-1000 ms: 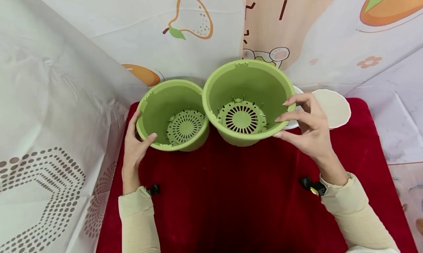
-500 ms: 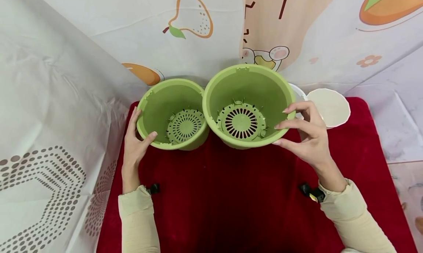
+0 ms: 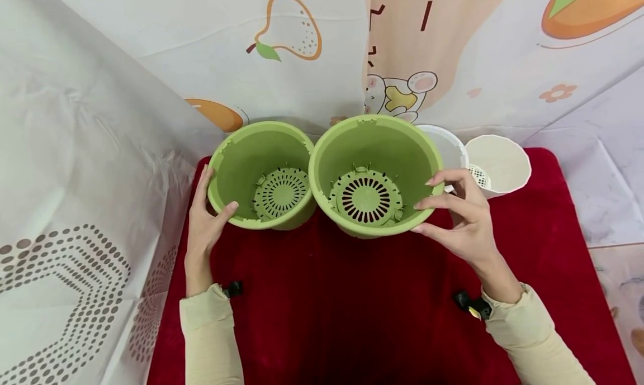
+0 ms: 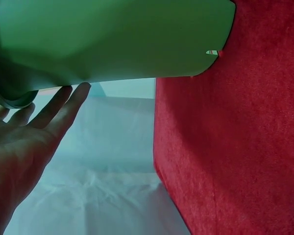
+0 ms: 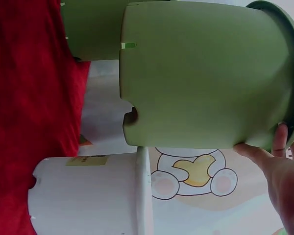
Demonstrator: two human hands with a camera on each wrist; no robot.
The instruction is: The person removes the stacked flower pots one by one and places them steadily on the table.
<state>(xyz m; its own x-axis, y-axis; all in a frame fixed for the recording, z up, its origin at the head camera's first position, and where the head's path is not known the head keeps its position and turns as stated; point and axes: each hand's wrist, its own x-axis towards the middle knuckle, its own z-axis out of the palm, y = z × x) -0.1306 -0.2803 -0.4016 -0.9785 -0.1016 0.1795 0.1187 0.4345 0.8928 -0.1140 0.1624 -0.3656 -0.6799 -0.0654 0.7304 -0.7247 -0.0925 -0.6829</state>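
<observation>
Two green plastic flowerpots with slotted bottoms stand side by side in the head view, mouths facing the camera. My left hand grips the left green flowerpot, thumb over the near rim and fingers along its outer side. The right hand pinches the rim of the right green flowerpot, fingertips inside and thumb outside. In the right wrist view that flowerpot hangs off the red cloth, its base about level with the rim of a white flowerpot. In the head view its rim overlaps the left flowerpot's rim.
A red cloth covers the table. Behind my right hand are the white flowerpot, partly hidden, and a cream pot with a perforated white piece at its side. A printed curtain hangs close behind the pots.
My right hand has brought the right green flowerpot down in the head view, toward me and slightly left. More of the white flowerpot shows behind it. The left hand and its flowerpot stay nearly still.
</observation>
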